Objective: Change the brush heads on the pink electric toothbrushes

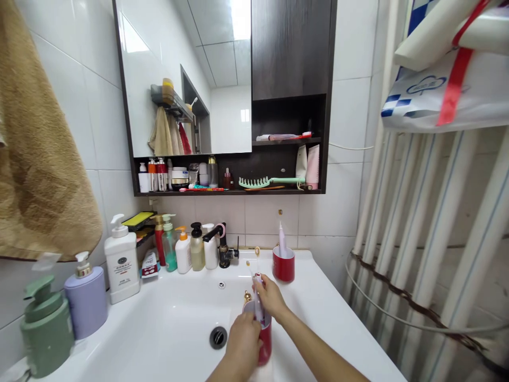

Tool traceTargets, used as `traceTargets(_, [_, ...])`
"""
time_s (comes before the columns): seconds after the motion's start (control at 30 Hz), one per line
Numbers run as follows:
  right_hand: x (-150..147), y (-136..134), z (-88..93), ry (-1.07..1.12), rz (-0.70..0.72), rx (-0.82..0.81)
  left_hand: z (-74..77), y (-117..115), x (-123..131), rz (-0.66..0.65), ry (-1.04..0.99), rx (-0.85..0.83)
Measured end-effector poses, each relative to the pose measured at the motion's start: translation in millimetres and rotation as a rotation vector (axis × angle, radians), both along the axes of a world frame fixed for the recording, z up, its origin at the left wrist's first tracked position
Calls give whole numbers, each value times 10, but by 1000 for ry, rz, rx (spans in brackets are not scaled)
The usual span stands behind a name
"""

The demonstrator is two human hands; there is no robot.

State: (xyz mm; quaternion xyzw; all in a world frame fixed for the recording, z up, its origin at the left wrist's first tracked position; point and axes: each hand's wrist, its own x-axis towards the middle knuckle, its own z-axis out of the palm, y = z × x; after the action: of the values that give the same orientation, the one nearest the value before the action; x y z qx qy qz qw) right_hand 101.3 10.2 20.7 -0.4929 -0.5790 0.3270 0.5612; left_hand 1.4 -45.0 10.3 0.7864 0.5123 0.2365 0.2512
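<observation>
Far left, a tan towel [43, 132] hangs over your green pump bottle [47, 329] and purple pump bottle [86, 307], and the white pump bottle [122, 268] stands just beyond. Across the basin [170, 313] we go, past the black faucet [223, 249] and the drain [218, 338], and here's the action! Your left grip [243, 339] is wrapped around the near red cup [266, 347], down by the basin's right side; whether its base rests on anything, I can't tell. Standing in its mouth is a slim pale stick [258, 302], seemingly a toothbrush, and your right grip [272, 300] has it pinched near the upper part. The step in hand looks like handling that stick at the cup's rim; in or out, one moment can't settle it. Either way, the next move calls for a steady left hold and the stick kept upright, clear of the rim. Behind, on the white counter [318, 297], the far red cup [283, 268] holds a pale purple stick [282, 241]. Pipes [397, 212] close out the right.
</observation>
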Motion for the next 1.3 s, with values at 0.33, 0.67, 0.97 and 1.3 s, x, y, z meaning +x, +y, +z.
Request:
traceTargets(0.33, [840,-511,165,32,-347,70,505,35,708,-184,142,307])
traceTargets(0.67, [1538,-236,126,-63,-471,66,526,432,1607,-197,177,349])
traceTargets(0.97, [1733,229,137,-151,-495,86,456,836,1851,-185,82,353])
traceTargets(1.3, [1467,262,277,-464,-551,228,178,614,1178,-121,-159,329])
